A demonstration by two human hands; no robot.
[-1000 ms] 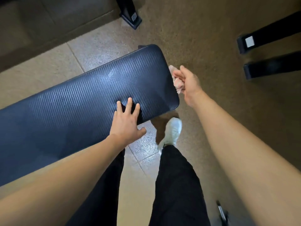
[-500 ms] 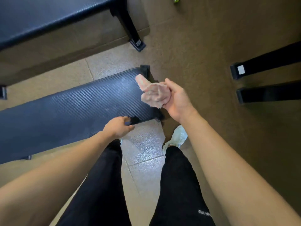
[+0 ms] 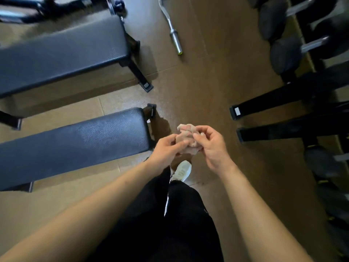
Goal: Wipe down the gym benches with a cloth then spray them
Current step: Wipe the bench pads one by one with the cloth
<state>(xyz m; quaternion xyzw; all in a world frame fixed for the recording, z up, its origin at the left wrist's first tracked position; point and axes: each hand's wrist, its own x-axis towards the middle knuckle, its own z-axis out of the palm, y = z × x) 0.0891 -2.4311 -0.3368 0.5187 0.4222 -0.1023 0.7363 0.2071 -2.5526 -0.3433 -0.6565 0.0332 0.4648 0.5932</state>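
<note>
A crumpled pale pink cloth hangs in the air in front of me, just past the right end of the near black bench. My left hand pinches its left side and my right hand grips its right side with curled fingers. Both hands are off the bench, over the brown floor. A second black bench stands parallel behind the near one. No spray bottle is in view.
A curl bar lies on the floor at the top centre. A dumbbell rack with black dumbbells fills the right side, its feet reaching toward me. My legs and a white shoe are below my hands.
My left hand has left the near bench's edge and joined the right hand on the cloth. The view has pulled back and up, so both benches and the rack show.
</note>
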